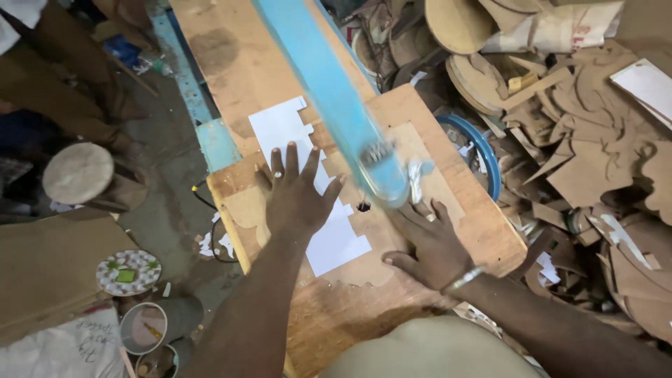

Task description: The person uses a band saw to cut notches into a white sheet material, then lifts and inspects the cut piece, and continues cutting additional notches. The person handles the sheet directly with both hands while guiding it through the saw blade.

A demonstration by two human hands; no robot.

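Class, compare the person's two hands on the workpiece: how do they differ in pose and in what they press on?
The left hand lies flat with fingers spread on the white paper template; the right hand rests on bare board beside the blue saw arm. The right wrist wears a bracelet; the left wrist is bare. Both press palm-down and hold nothing.

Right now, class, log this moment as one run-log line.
left hand: flat on white paper template | right hand: flat on thin brown board | blue scroll-saw arm: above | wooden table: beneath
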